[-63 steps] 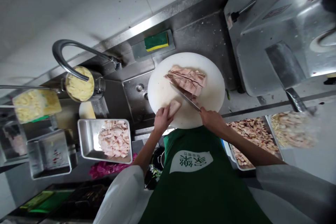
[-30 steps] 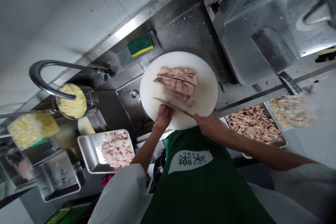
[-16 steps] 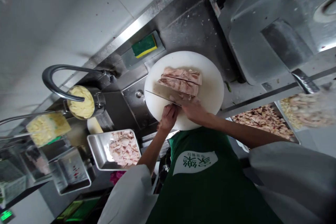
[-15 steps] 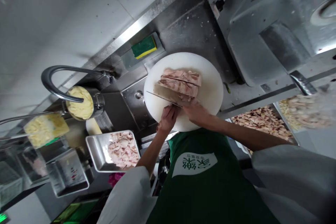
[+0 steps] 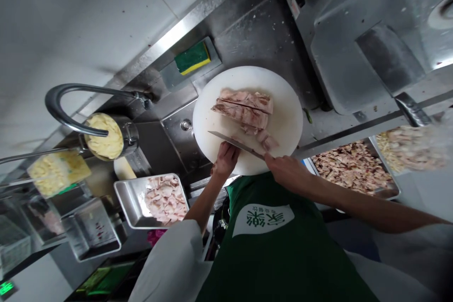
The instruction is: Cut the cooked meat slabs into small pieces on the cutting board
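A round white cutting board (image 5: 286,99) lies on the steel counter. On it sit stacked slabs of pink meat (image 5: 244,107) and a small cut piece (image 5: 268,141). My right hand (image 5: 285,172) is wrapped round the handle of a knife (image 5: 235,144), whose blade lies flat over the board's near side, pointing left. My left hand (image 5: 224,160) is curled at the board's near edge, just under the blade; what it holds, if anything, is hidden.
A steel tray of sliced meat (image 5: 164,198) sits lower left. A tap (image 5: 76,104) arches over a pot of yellow food (image 5: 104,136). A green sponge (image 5: 192,57) lies behind the board. A tray of chopped meat (image 5: 354,167) and a steel machine (image 5: 371,33) are right.
My right hand has drawn back from the meat stack toward me with the knife. A small cut piece now lies apart from the stack. My left hand stays at the board's edge.
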`<state>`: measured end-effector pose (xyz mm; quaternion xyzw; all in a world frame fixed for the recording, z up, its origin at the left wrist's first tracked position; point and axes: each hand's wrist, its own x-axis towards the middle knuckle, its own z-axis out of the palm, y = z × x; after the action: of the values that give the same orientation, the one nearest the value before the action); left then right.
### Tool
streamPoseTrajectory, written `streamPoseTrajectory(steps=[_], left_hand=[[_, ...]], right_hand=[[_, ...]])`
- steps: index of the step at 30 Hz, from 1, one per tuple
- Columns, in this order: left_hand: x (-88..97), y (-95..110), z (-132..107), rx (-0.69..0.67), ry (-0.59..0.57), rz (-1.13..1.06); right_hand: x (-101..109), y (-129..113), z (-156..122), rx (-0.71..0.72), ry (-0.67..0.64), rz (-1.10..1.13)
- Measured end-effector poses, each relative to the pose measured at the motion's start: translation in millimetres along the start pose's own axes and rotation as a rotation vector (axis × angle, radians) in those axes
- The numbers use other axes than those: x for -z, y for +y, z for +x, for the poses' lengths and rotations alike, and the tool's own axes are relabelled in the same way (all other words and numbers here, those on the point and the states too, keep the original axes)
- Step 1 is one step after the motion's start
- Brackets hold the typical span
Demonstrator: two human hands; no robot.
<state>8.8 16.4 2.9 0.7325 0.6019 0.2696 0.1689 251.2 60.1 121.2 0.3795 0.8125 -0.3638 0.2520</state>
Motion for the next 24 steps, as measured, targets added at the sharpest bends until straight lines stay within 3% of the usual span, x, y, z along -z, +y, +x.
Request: streamPoseTrajectory(steps=[4,9,11,13,19,21,24], left_hand=[[-1.5,-1.4,-1.2,0.006,-0.015,-0.057],[-4.4,-2.2,-3.9,0.017,0.013,-0.042],[-4.6,-1.8,-4.9,0.009,0.039,-0.025],[-3.9,-1.3,-5.4,-0.008,0.050,-0.004],[-1.0,-2.0,-4.5,-0.028,-0.014,0.036],[-1.4,-2.5,-4.0,-0.018,-0.024,0.005],[-2.4,-2.7,-4.3,-0.009,0.009,-0.036]], right_hand=[[-1.3,-0.3,2.8,-0.061,-0.064,0.018],[11.2,-21.2,67.4,0.023,0.062,0.004],[17.1,-24.6,78.0,0.041,0.117,0.003],[18.4,-21.2,65.2,0.059,0.121,0.007],[2.1,1.9,-22.1,-0.050,-0.075,0.032],[-0.5,1.6,-23.4,-0.068,-0.106,0.032],[3.9,-11.2,17.1,-0.025,-0.045,0.016]])
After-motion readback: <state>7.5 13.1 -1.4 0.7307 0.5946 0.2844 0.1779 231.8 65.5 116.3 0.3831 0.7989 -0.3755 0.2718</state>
